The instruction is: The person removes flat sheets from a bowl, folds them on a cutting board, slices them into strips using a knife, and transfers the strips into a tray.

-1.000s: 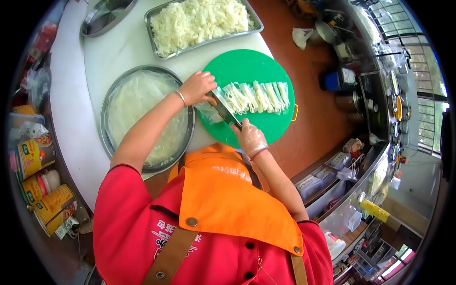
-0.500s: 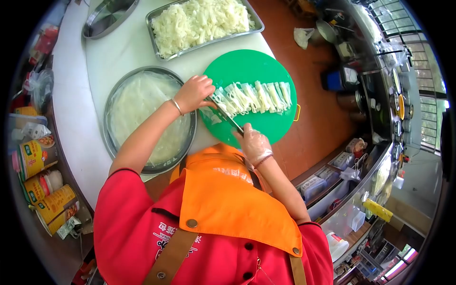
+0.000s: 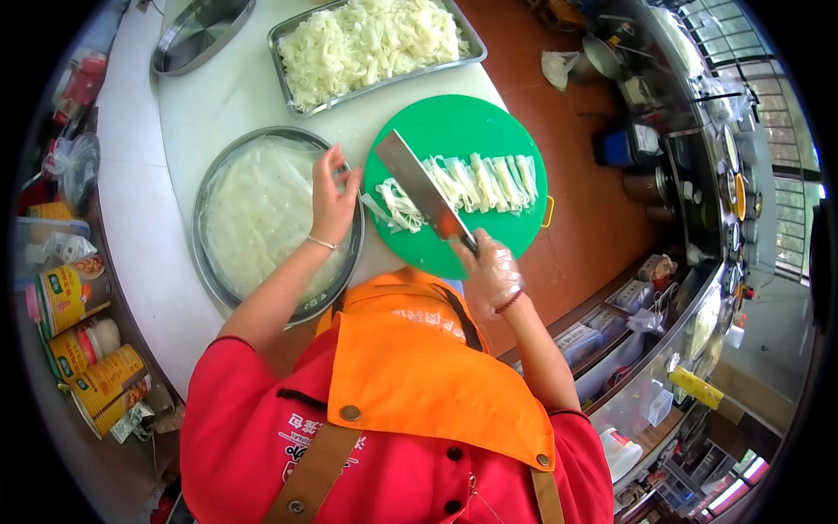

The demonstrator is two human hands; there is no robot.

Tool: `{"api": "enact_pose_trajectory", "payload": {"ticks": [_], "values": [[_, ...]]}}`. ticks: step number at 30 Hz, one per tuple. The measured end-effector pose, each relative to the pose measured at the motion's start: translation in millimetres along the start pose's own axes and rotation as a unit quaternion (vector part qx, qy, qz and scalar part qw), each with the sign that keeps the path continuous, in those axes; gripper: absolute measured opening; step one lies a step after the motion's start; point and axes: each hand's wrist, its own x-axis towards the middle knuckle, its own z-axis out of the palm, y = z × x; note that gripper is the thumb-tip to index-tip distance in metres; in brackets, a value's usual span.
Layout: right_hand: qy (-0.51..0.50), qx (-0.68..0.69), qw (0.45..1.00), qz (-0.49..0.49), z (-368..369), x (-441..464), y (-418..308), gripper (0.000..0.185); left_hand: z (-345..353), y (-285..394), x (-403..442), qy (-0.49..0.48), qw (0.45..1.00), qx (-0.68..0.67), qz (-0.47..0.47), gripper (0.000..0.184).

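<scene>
My right hand (image 3: 493, 266), in a clear plastic glove, grips the handle of a cleaver (image 3: 421, 185). The broad blade slants over the left part of a round green board (image 3: 436, 122). Cut white strips (image 3: 493, 183) lie in a row to the right of the blade, and a looser bunch (image 3: 400, 210) lies to its left. My left hand (image 3: 334, 194) is bare and raised over the right rim of a round metal tray (image 3: 209, 271), fingers apart, holding nothing. Thin translucent white sheets (image 3: 257, 205) fill that tray.
A rectangular metal tray (image 3: 305, 111) heaped with shredded white strips (image 3: 367, 44) stands at the back of the white table (image 3: 131, 175). Another round metal pan (image 3: 202, 33) is at the back left. Yellow cans (image 3: 109, 384) lie at the left; shelves with containers line the right.
My left hand has let go of the food by the blade and moved left with its fingers spread. The cleaver has lifted, its flat face now showing, and the left bunch has come apart from the row.
</scene>
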Motion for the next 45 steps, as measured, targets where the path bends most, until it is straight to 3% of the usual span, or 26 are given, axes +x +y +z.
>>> {"api": "enact_pose_trajectory", "payload": {"ticks": [1, 2, 4, 7, 14, 17, 20, 23, 24, 28, 32, 35, 37, 38, 43, 44, 45], "values": [[0.012, 0.005, 1.000, -0.007, -11.3, 1.4, 3.4, 0.035, -4.2, -12.7, -17.5, -0.014, 0.983, -0.096, -0.158, 0.049], [0.025, -0.034, 0.999, -0.025, -24.2, 6.4, 6.0, 0.034, -9.2, -21.1, -34.1, -0.027, 0.931, -0.189, -0.310, 0.049], [0.064, -0.129, 0.988, -0.062, -41.8, 24.0, 17.7, 0.032, -8.2, -29.3, -62.0, -0.041, 0.868, -0.237, -0.434, 0.050], [0.119, -0.243, 0.948, -0.168, -63.3, 68.4, 37.2, 0.030, 1.5, -39.7, -77.1, -0.026, 0.862, -0.215, -0.458, 0.047], [0.022, -0.354, 0.914, -0.196, -73.7, 174.8, 43.1, 0.034, 22.4, 0.4, -60.6, -0.004, 0.881, -0.176, -0.440, 0.060], [0.075, -0.360, 0.902, -0.224, -66.2, 193.7, 55.7, 0.037, 25.9, -17.2, -66.3, 0.036, 0.868, -0.217, -0.446, 0.039], [0.214, -0.319, 0.899, -0.212, -65.1, 194.0, 66.9, 0.044, 21.9, -33.9, -61.2, -0.024, 0.850, -0.252, -0.463, 0.046], [0.096, -0.293, 0.947, 0.096, -76.4, 187.5, 86.1, 0.052, 26.5, -26.5, -50.6, -0.044, 0.837, -0.256, -0.482, 0.036], [0.077, -0.262, 0.950, 0.154, -81.7, 178.6, 85.8, 0.059, 29.6, -24.5, -45.6, -0.064, 0.833, -0.261, -0.484, 0.035], [0.070, -0.240, 0.955, 0.162, -51.1, 160.9, 108.3, 0.067, 60.3, -17.6, -24.5, -0.119, 0.824, -0.267, -0.485, 0.032], [0.035, -0.155, 0.982, 0.099, -11.8, 153.2, 84.6, 0.068, 103.7, -24.6, -11.1, -0.153, 0.821, -0.197, -0.514, 0.034], [0.014, -0.076, 0.995, 0.062, 23.3, 150.6, 68.2, 0.067, 138.5, -48.6, -12.5, -0.176, 0.824, -0.259, -0.473, 0.037], [0.045, -0.028, 0.999, 0.008, 56.7, 153.4, 77.6, 0.065, 146.8, -35.5, -7.9, -0.165, 0.866, -0.196, -0.430, 0.038], [0.014, 0.041, 0.999, 0.016, 58.7, 153.2, 73.0, 0.065, 143.3, -25.9, -2.1, -0.168, 0.860, -0.173, -0.450, 0.037], [-0.090, 0.302, 0.949, 0.023, 49.8, 178.5, 44.1, 0.058, 115.2, -29.1, 30.2, -0.135, 0.792, -0.344, -0.487, 0.029], [-0.109, 0.298, 0.947, 0.040, 44.7, 192.0, 36.6, 0.052, 106.9, -30.9, 41.8, -0.128, 0.782, -0.361, -0.493, 0.027], [-0.110, 0.181, 0.975, -0.060, 36.5, 207.1, 28.8, 0.051, 98.5, -29.2, 55.1, -0.121, 0.771, -0.377, -0.498, 0.025]]}}
